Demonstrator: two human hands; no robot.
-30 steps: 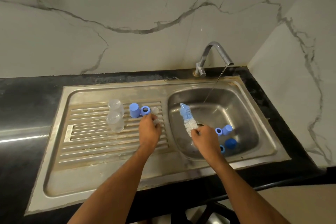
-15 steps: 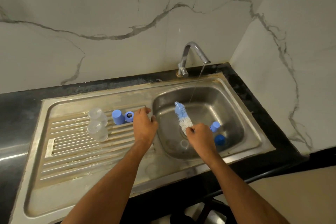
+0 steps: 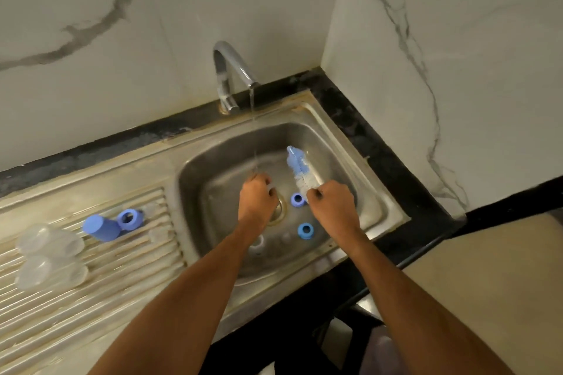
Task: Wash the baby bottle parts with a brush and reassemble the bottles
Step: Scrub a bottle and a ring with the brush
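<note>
My left hand (image 3: 255,196) is over the sink basin (image 3: 370,192), right under the running water, its curled fingers holding a small clear part (image 3: 270,189), mostly hidden. My right hand (image 3: 332,202) grips the handle of the bottle brush (image 3: 297,166), whose blue and white bristles point away from me. Two blue rings (image 3: 298,198) (image 3: 305,230) lie on the basin floor. On the drainboard lie a blue cap (image 3: 102,227), another blue ring (image 3: 131,218) and two clear bottles (image 3: 50,240) (image 3: 48,271).
The chrome tap (image 3: 227,70) at the back runs a thin stream into the basin. Ribbed steel drainboard (image 3: 91,298) spreads to the left. Black counter edging (image 3: 380,143) and marble walls close in behind and on the right. Faint clear pieces (image 3: 257,245) lie near the drain.
My left hand has moved from the drainboard into the basin under the water. My right hand with the brush has shifted slightly right. The view has swung to the right.
</note>
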